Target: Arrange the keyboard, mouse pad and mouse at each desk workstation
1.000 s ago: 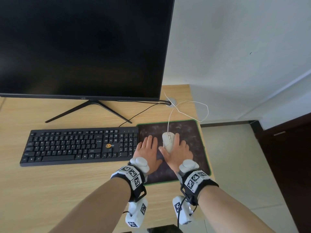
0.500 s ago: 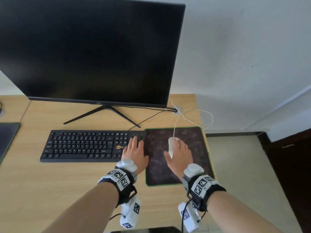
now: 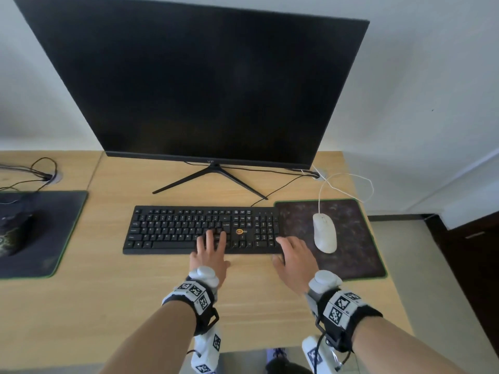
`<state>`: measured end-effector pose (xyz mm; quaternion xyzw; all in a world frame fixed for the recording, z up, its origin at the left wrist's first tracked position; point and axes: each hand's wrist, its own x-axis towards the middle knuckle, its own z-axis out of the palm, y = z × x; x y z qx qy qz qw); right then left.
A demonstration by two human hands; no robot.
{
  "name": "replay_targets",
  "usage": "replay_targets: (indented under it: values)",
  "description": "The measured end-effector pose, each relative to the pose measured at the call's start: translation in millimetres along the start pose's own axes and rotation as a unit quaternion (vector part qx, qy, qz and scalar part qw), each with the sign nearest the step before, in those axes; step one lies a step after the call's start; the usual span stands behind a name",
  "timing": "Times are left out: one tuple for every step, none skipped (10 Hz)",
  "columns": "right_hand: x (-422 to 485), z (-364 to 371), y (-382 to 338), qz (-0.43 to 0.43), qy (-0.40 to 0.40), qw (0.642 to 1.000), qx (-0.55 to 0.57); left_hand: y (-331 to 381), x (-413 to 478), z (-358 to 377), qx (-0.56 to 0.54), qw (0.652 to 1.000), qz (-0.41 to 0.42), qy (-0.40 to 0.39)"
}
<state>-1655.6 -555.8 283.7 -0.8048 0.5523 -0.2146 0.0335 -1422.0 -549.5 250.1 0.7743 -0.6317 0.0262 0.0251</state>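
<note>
A black keyboard (image 3: 189, 229) lies on the wooden desk (image 3: 108, 306) in front of the monitor. Its right end touches a dark mouse pad (image 3: 353, 238) with a green edge. A white wired mouse (image 3: 324, 236) sits on the pad's left half. My left hand (image 3: 210, 255) rests flat on the keyboard's front edge, fingers spread over the keys. Fingers apart, my right hand (image 3: 295, 261) lies at the keyboard's right front corner, where it meets the pad. Neither hand holds anything.
A large black monitor (image 3: 205, 85) on a V-shaped stand fills the back. At the left, a second dark mouse pad (image 3: 54, 233) carries a black mouse (image 3: 16, 233). Cables run to desk grommets. The desk's right edge drops to the floor beside the pad.
Both hands have moved left off the mouse pad and mouse onto the keyboard's front edge. The right hand let go of the mouse. The view has pulled back and leftward.
</note>
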Motion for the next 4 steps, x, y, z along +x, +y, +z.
replay_targets:
  values:
    - [-11.0, 0.2, 0.1, -0.003, -0.014, 1.0, -0.009, 17.8, -2.9, -2.9, -0.012, 1.0, 0.021, 0.009]
    - [-5.1, -4.1, 4.6, 0.011, -0.007, 1.0, -0.002, 25.8, -2.0, -12.7, -0.043, 0.999, 0.029, 0.007]
    - [4.8, -10.8, 10.6, 0.025, 0.008, 1.0, 0.005, 44.8, -12.5, -19.3, -0.097, 0.993, 0.065, 0.035]
    - [8.3, -4.3, 11.9, 0.035, 0.004, 0.999, 0.007, 57.3, -22.0, -15.9, -0.123, 0.987, 0.093, 0.042]
